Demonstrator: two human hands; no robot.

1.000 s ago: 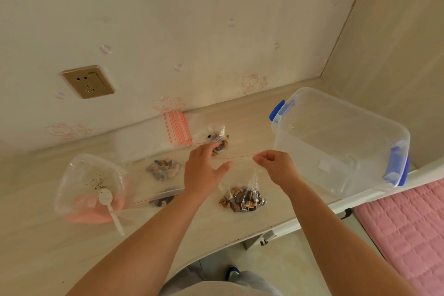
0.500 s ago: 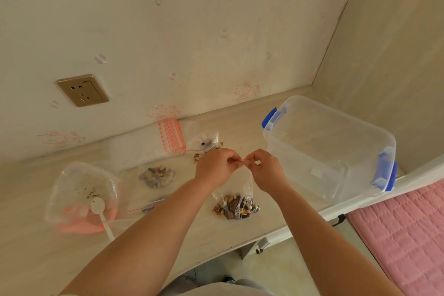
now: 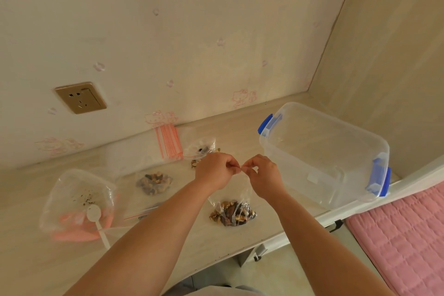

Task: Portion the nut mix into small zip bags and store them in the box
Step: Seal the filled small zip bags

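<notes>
Nut-filled zip bag [image 3: 231,212] hanging just below frame centre, nuts bunched at the bottom and touching or nearly touching the shelf [image 3: 192,243]; cannot tell which. Being pinched at its top edge from both sides: left hand [image 3: 215,172] gripping the strip with thumb and curled fingers, right hand [image 3: 264,175] doing likewise, fingertips of the two almost meeting above the bag. Both hands closed tight on the seal, nothing else being held.

Sitting at right of centre, well clear of the bag: clear storage box [image 3: 324,156] with blue latches, lid off, reaching out to the shelf's front edge. No bags showing inside it.

Lying behind the hands, toward the wall: stack of empty zip bags [image 3: 168,143] with red strips, leaning at the wall's foot. Peeking out just above the left hand, partly hidden by it: another filled bag [image 3: 200,149]. Resting left of the left wrist: a third filled bag [image 3: 153,182]. Showing beneath the left forearm: a fourth bag [image 3: 141,214], mostly covered, only its red strip and a dark corner visible.

Slumping at lower left: large clear bag [image 3: 77,202] with crumbs inside and pink printing low down, white plastic spoon [image 3: 97,221] lying across it, handle pointing toward the bottom edge.

Showing at upper left on the wall: gold socket [image 3: 80,98]. Filling the lower right corner: pink quilted bedding [image 3: 403,240].
</notes>
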